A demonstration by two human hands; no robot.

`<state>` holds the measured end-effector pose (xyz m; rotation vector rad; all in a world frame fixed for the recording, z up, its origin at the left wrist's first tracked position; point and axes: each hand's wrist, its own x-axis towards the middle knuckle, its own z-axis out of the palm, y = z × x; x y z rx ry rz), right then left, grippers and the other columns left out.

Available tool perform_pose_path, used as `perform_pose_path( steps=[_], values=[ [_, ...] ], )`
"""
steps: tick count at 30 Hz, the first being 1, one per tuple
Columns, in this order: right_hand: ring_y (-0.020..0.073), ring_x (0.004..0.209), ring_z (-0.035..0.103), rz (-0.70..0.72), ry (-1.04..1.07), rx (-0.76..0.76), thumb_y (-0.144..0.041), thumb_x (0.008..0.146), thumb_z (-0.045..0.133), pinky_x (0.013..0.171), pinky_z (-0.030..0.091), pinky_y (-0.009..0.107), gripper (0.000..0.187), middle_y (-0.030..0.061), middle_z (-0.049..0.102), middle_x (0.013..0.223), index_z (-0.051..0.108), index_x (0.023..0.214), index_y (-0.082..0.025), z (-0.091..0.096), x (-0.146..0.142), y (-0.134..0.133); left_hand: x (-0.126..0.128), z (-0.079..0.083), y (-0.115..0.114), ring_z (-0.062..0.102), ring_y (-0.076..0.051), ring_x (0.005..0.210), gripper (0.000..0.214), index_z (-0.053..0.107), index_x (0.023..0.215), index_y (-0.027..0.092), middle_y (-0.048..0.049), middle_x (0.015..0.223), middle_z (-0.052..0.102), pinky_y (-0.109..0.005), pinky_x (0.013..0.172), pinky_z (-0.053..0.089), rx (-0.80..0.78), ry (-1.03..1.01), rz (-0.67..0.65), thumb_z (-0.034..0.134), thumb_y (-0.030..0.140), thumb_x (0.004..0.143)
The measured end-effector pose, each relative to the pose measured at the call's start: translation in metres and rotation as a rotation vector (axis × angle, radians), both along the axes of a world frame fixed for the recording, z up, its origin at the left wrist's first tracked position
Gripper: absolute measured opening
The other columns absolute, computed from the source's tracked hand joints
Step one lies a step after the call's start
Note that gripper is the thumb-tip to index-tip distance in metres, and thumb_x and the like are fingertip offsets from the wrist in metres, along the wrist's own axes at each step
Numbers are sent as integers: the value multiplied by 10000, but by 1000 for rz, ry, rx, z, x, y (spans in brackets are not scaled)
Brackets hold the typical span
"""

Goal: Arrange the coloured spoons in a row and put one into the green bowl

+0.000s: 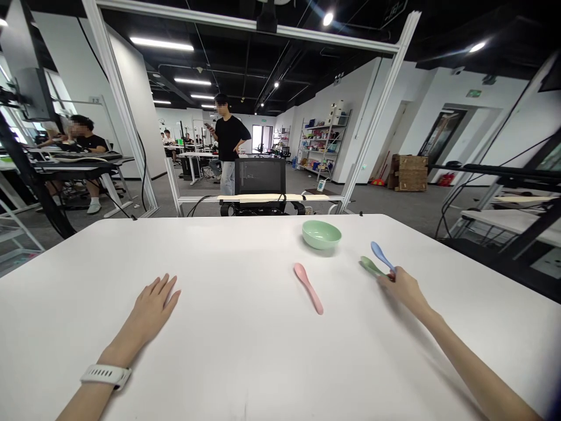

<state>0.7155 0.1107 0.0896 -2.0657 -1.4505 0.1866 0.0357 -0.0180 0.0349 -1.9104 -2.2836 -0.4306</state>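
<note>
My left hand point(153, 307) lies flat on the white table point(228, 351), fingers spread, holding nothing. On the right, my right hand point(403, 289) is closed on the handle end of a blue spoon point(380, 254), whose bowl points up and away from me. Just below it, a green spoon point(370, 265) reaches in under the same fingers; whether they grip it too I cannot tell. A pink spoon point(309, 288) rests on the table between my hands, its bowl toward the far side. Beyond it stands a light green bowl point(321, 235), upright near the far edge.
A metal frame point(381, 111) rises around the far side of the table. Behind the table edge is a black mesh chair point(260, 176). One person point(228, 137) stands farther back, and another point(90, 137) sits at a desk on the left.
</note>
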Motion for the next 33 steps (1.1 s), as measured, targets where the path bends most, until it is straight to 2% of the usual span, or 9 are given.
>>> perform_pose_path(
  steps=[6, 12, 27, 33],
  values=[
    [237, 700, 630, 109, 113, -6, -433, 774, 660, 677, 458, 342, 272, 43, 679, 759, 419, 789, -307, -4, -52, -29, -1, 1, -1, 463, -372, 1593, 749, 587, 1571, 131, -167, 1692, 535, -565, 1284, 396, -15, -2, -7, 304, 540, 1010],
    [237, 700, 616, 173, 130, 9, -506, 780, 651, 678, 468, 350, 336, 35, 659, 760, 380, 812, -311, -9, -80, -32, -1, 2, 0, 472, -367, 1589, 741, 583, 1574, 138, -165, 1685, 543, -569, 1285, 398, -14, 11, -10, 314, 534, 1009],
    [216, 671, 574, 157, 135, -7, -447, 805, 618, 652, 432, 339, 261, 15, 612, 720, 398, 816, -307, -17, -90, -33, -3, -2, 1, 458, -371, 1597, 789, 585, 1569, 112, -169, 1691, 537, -544, 1294, 382, -21, 11, -6, 277, 571, 1006],
    [237, 713, 576, 148, 130, 100, -674, 856, 591, 668, 450, 360, 410, 35, 594, 748, 436, 836, -295, -19, -81, -29, -3, 0, 1, 478, -370, 1584, 751, 586, 1573, 134, -163, 1680, 550, -563, 1286, 399, -13, 10, -12, 314, 550, 1009]
  ],
)
